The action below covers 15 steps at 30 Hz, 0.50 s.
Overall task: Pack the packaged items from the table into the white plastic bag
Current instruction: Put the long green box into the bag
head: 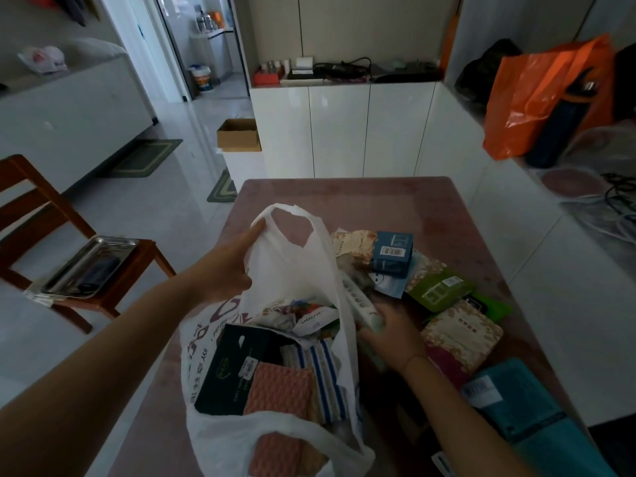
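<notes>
**Bag held open, tube at its mouth**

Our left hand (pixel 225 266) pinches the far handle of the white plastic bag (pixel 296 270), fingers clamped on the thin film and lifting it off the pink table (pixel 430 208). The bag gapes, showing a dark packet (pixel 234 366) and a striped cloth (pixel 323 370) inside. Our right hand (pixel 392 333) grips a white tube (pixel 359 302), fingers closed around it, just beside the bag's right edge.
</notes>
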{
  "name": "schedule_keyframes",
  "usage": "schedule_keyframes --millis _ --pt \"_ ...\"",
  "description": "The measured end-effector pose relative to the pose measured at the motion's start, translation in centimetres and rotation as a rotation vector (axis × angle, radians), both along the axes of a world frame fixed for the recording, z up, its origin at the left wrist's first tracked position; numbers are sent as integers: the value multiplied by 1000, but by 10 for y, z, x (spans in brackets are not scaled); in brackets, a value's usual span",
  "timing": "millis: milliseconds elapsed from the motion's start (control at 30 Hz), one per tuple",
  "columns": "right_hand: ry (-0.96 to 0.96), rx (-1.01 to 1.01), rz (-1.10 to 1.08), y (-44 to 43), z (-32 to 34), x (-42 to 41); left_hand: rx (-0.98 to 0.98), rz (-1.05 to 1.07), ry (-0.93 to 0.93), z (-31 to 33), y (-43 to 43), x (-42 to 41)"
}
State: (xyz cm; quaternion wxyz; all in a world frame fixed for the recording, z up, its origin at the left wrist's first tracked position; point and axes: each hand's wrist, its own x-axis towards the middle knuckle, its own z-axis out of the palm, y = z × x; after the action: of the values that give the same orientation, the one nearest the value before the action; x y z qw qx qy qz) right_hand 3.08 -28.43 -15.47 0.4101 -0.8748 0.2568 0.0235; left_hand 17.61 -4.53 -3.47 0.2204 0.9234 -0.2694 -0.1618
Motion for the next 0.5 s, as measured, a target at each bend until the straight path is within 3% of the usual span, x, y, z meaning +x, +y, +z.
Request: schedule_keyframes --millis 67,167,267,400,500 --pt "-118 120 -144 -8 22 -22 -7 2 -18 1 -2 0" --pt "-318 486 -303 -10 60 -56 17 15 -37 1 -8 -1" --pt "-421 878 -243 4 92 -68 62 -3 -55 2 -14 -5" --pt "-379 820 54 44 107 -63 83 -17 -74 3 -19 -7" --pt "-216 783 230 73 94 -60 61 -24 -84 3 -20 -8"
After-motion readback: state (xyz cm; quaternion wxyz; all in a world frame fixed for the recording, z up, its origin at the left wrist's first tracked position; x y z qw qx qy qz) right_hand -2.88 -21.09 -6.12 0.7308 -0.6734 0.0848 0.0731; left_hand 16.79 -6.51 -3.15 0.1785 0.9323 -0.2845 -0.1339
